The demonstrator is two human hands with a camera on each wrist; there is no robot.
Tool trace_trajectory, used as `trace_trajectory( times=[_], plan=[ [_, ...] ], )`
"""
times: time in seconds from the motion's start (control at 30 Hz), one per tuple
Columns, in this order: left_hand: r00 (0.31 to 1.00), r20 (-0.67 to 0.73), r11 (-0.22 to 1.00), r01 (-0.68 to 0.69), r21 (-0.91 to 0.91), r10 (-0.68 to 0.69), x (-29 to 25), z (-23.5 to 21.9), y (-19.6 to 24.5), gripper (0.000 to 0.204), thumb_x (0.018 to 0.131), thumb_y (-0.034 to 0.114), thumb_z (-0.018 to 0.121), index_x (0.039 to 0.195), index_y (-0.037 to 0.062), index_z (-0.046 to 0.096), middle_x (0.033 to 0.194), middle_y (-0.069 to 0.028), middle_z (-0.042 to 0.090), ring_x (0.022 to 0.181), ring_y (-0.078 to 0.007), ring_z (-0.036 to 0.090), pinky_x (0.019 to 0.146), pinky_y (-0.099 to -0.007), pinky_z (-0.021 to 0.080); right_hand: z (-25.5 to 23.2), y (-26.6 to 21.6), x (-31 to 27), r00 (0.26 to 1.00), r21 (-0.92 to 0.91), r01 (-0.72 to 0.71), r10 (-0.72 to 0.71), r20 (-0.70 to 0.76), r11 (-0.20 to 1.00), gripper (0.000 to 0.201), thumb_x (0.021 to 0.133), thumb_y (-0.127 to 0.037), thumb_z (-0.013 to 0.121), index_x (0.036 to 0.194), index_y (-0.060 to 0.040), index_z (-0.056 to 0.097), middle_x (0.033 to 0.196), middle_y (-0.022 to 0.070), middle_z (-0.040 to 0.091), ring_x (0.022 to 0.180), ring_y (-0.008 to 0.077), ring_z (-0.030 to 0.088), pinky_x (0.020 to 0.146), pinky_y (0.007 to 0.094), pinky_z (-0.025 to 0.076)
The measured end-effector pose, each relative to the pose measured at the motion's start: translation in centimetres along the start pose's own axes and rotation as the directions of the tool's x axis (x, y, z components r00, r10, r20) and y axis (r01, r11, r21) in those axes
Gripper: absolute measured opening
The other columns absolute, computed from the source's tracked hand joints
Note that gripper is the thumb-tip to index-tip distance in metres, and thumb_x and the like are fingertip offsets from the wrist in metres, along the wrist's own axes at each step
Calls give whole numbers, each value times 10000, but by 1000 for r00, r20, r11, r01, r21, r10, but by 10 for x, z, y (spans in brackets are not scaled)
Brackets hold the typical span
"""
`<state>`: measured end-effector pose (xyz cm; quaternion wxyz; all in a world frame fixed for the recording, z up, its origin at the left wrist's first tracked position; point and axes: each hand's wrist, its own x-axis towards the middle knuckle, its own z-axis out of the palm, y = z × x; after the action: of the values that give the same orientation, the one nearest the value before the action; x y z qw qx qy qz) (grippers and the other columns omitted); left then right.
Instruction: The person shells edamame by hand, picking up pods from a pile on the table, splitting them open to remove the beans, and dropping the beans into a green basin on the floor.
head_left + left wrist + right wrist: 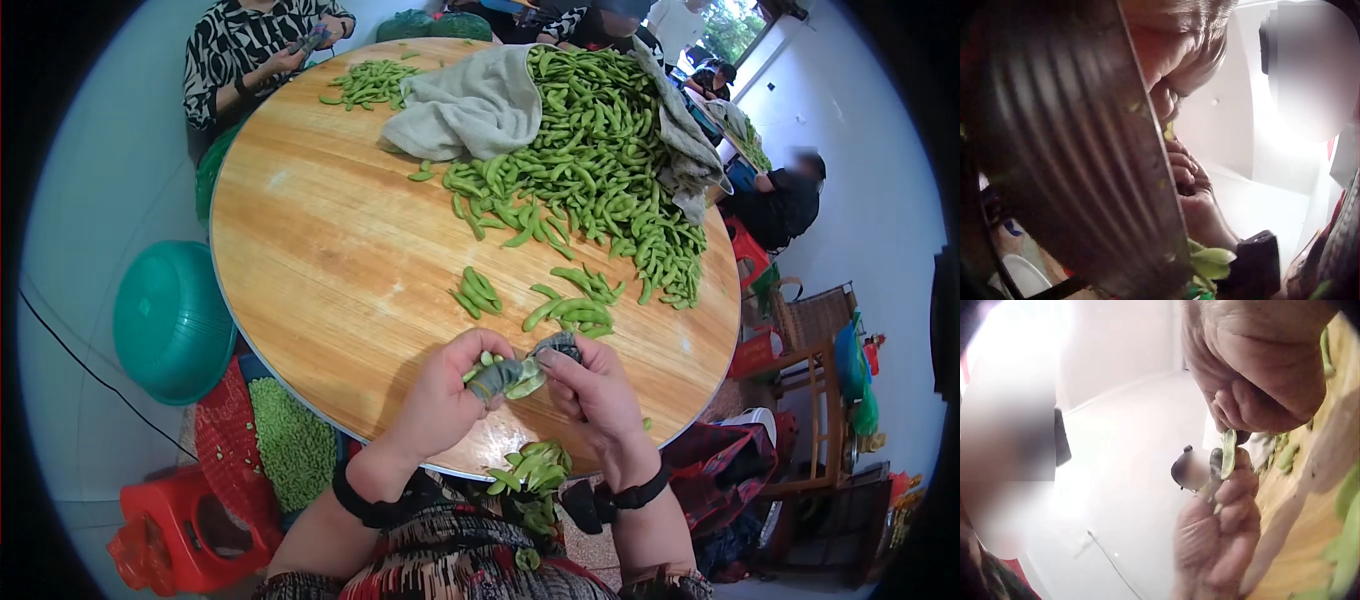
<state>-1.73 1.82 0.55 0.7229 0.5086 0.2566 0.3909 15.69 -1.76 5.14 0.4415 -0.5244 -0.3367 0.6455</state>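
Note:
Between the two hands, over the near part of the round table, is a split green pod (525, 380). The left hand (450, 390) curls round it, with dark wraps on its fingers and pale green beans by the thumb. The right hand (597, 388) pinches the pod's other end between thumb and wrapped finger. In the right wrist view the opened pod (1229, 454) spans from the left hand (1217, 531) up to the right hand (1260, 369). The left wrist view is mostly blocked by the table's dark ribbed edge (1085, 150); the right hand (1194, 187) shows beyond it.
A large heap of pods (610, 150) and a grey cloth (470, 105) cover the table's far side. Small pod groups (580, 305) lie before the hands. Empty pods (540, 467) sit at the near edge. Shelled beans (290, 440) and a teal basin (172, 322) are at the left.

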Motion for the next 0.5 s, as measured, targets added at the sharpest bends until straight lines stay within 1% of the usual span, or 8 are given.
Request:
trace_trajectory(
  times=[0.07,0.13,0.17,0.2,0.27,0.3,0.37,0.5],
  plan=[
    [953,-301,987,-57,-147,10,4,-2,-6,156,856,26,498,1007,65,491,805,-30,546,574,-64,440,456,-155,303,-8,-9,4,995,-309,94,-93,18,946,172,840,-199,611,817,-30,585,574,-15,504,430,56,395,405,214,315],
    [918,-397,938,-126,-322,-12,8,-16,-1,145,868,35,471,1008,65,493,801,-35,531,574,-71,435,433,-149,292,-13,-22,10,782,-618,454,45,622,642,220,825,-245,625,815,-27,602,589,27,549,477,105,472,471,276,390],
    [874,-482,856,-209,-473,-54,10,-21,0,140,880,44,445,1009,64,495,797,-40,515,574,-77,430,410,-144,281,-5,-33,14,895,-821,393,34,445,415,220,802,-255,635,838,-39,611,645,77,599,543,170,569,522,328,442],
    [873,-484,854,-208,-477,-58,10,-22,0,140,880,44,445,1009,64,495,797,-40,515,574,-77,430,410,-144,281,3,-36,27,895,-822,390,40,445,415,220,802,-255,635,838,-39,611,645,77,599,543,170,569,522,328,442],
    [871,-474,756,-224,-616,-128,10,-25,1,128,893,85,429,1002,69,493,819,-56,507,570,-89,420,375,-143,260,22,-33,53,871,-926,372,-369,324,66,227,786,-251,627,800,-26,594,648,129,608,590,251,615,537,358,470],
    [871,-475,756,-224,-615,-128,10,-26,1,128,893,85,429,1002,69,493,819,-56,507,570,-89,420,375,-143,260,30,-28,62,871,-925,374,-369,325,67,227,786,-251,627,800,-26,594,648,129,608,590,251,615,537,358,470],
    [877,-461,724,-229,-651,-138,9,-29,0,128,914,142,417,983,67,493,813,-61,507,584,-97,432,368,-149,268,40,-17,76,862,-918,281,-346,370,-281,217,764,-209,622,775,-2,558,627,159,597,587,312,596,531,372,476],
    [895,-425,701,-217,-679,-134,8,-32,-1,142,919,158,406,977,62,493,802,-57,503,577,-98,433,360,-152,263,30,-3,75,856,-866,250,-319,407,-434,211,782,-215,586,749,-16,523,573,160,567,555,318,593,495,395,466]
  ],
)
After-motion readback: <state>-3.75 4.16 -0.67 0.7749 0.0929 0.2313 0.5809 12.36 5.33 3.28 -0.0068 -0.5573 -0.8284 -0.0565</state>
